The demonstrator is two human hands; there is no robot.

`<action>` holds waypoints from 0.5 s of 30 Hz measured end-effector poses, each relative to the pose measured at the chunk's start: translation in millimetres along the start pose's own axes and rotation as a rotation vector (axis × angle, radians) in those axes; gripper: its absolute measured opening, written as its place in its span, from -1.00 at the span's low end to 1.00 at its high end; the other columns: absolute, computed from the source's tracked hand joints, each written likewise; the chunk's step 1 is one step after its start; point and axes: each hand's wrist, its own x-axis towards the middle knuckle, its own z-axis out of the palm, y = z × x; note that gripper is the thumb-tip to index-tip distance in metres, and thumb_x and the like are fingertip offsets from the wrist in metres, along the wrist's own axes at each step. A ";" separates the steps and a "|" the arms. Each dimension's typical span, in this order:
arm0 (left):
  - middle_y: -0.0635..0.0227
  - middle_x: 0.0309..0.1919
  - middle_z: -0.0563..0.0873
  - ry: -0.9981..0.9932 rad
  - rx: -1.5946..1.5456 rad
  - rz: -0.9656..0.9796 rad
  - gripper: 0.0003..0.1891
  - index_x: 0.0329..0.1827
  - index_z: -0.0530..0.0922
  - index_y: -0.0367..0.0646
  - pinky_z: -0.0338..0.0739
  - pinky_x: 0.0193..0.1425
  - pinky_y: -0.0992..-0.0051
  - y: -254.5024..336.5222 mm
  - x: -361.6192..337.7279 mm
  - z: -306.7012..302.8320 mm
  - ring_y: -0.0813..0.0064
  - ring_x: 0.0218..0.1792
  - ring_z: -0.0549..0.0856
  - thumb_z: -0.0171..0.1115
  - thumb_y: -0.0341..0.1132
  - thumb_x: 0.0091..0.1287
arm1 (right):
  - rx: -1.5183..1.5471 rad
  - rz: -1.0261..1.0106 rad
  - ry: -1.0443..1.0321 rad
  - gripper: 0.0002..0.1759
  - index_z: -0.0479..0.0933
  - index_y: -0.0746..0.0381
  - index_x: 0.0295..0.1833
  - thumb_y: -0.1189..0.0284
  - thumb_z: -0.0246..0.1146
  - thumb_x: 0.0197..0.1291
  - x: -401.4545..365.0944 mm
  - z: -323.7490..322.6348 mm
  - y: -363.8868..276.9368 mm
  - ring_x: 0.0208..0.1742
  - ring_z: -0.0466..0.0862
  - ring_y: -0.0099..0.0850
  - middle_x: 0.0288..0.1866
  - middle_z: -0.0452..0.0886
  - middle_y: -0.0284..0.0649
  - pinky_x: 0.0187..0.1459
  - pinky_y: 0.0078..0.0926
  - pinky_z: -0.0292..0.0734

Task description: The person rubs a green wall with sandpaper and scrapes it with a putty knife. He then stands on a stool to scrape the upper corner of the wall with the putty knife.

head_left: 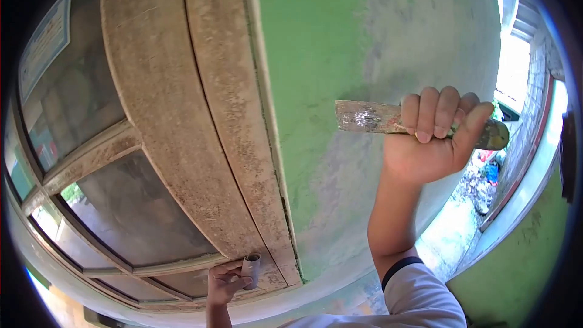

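In my right hand (434,140) I grip a scraper (367,116), its flat, worn metal blade pointing left across the green wall (316,54). The dark end of its handle sticks out past my thumb. Low in the view, my left hand (228,282) is closed around a short grey hollow tube (251,272), held upright with its open end up. This hand is next to the lower part of the brown wooden frame (209,115). Bare grey patches (425,36) show on the wall where the green paint is gone.
Glass panes (136,206) set in wooden bars fill the left side, with a paper sheet (45,42) behind the upper one. At the right, past the wall's edge, a bright passage (455,231) holds a pile of scattered things (483,185).
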 end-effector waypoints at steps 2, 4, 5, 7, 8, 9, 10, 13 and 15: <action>0.20 -0.34 0.71 0.026 -0.031 0.023 -0.54 -0.02 0.55 -0.39 0.51 -0.04 0.47 -2.7 -0.6 -1.1 0.50 -0.23 0.66 0.32 -0.71 -0.09 | 0.024 -0.021 -0.080 -0.61 0.34 0.14 -0.43 0.15 -0.12 0.39 2.6 2.4 -16.8 -0.66 0.22 -0.60 -0.64 0.24 -0.42 -0.59 -0.65 0.15; 0.20 -0.35 0.71 0.018 -0.034 0.027 -0.54 -0.02 0.55 -0.40 0.51 -0.03 0.46 -4.4 -0.5 -2.6 0.49 -0.23 0.66 0.31 -0.71 -0.10 | -0.012 -0.058 -0.152 -0.62 0.36 0.12 -0.41 0.15 -0.13 0.40 2.0 -3.0 -28.8 -0.65 0.23 -0.60 -0.62 0.26 -0.43 -0.59 -0.63 0.18; 0.20 -0.36 0.71 0.021 -0.054 0.033 -0.53 -0.03 0.55 -0.40 0.50 -0.02 0.45 -4.1 0.0 -2.3 0.48 -0.22 0.66 0.31 -0.72 -0.10 | 0.159 0.021 -0.033 -0.62 0.37 0.11 -0.39 0.14 -0.15 0.40 -2.6 -4.5 -20.9 -0.64 0.24 -0.60 -0.60 0.27 -0.43 -0.58 -0.61 0.19; 0.19 -0.37 0.70 0.022 -0.022 0.029 -0.54 -0.03 0.55 -0.41 0.52 -0.06 0.47 -0.3 2.3 0.9 0.48 -0.25 0.66 0.30 -0.71 -0.10 | 0.130 0.006 -0.038 -0.62 0.38 0.08 -0.34 0.12 -0.20 0.41 -7.5 -2.6 21.7 -0.63 0.27 -0.61 -0.56 0.30 -0.44 -0.58 -0.59 0.20; 0.19 -0.38 0.70 0.029 0.004 0.026 -0.54 -0.03 0.55 -0.41 0.53 -0.10 0.49 1.9 2.2 2.7 0.48 -0.27 0.66 0.30 -0.71 -0.10 | 0.126 0.002 -0.029 -0.62 0.38 0.08 -0.34 0.12 -0.20 0.41 -7.9 -1.5 18.4 -0.63 0.27 -0.61 -0.56 0.30 -0.44 -0.58 -0.59 0.20; 0.19 -0.38 0.70 0.028 0.013 0.022 -0.54 -0.03 0.55 -0.41 0.53 -0.10 0.49 3.9 1.9 5.0 0.48 -0.27 0.66 0.30 -0.71 -0.10 | 0.107 0.002 -0.048 -0.61 0.38 0.09 -0.33 0.12 -0.21 0.41 -6.9 2.2 14.5 -0.63 0.27 -0.61 -0.56 0.31 -0.43 -0.58 -0.59 0.19; 0.19 -0.38 0.70 0.034 0.005 0.033 -0.55 -0.04 0.55 -0.42 0.54 -0.15 0.51 5.6 2.2 7.5 0.49 -0.30 0.66 0.29 -0.71 -0.09 | 0.091 0.001 -0.068 -0.61 0.37 0.09 -0.33 0.12 -0.21 0.42 -5.2 6.5 11.5 -0.63 0.28 -0.61 -0.56 0.31 -0.43 -0.59 -0.59 0.19; 0.20 -0.38 0.70 0.053 0.002 0.052 -0.56 -0.04 0.55 -0.42 0.55 -0.24 0.54 8.4 1.2 6.6 0.50 -0.35 0.66 0.28 -0.71 -0.08 | 0.122 -0.082 -0.139 -0.60 0.35 0.12 -0.36 0.11 -0.19 0.41 2.1 -9.3 -17.1 -0.63 0.26 -0.61 -0.57 0.30 -0.43 -0.57 -0.62 0.19; 0.20 -0.38 0.70 0.065 -0.004 0.054 -0.57 -0.04 0.55 -0.42 0.55 -0.28 0.56 5.1 1.1 8.9 0.51 -0.38 0.65 0.27 -0.71 -0.08 | 0.234 0.099 0.045 -0.59 0.31 0.11 -0.40 0.07 -0.16 0.39 -3.9 -7.8 1.1 -0.64 0.24 -0.62 -0.59 0.28 -0.43 -0.56 -0.64 0.16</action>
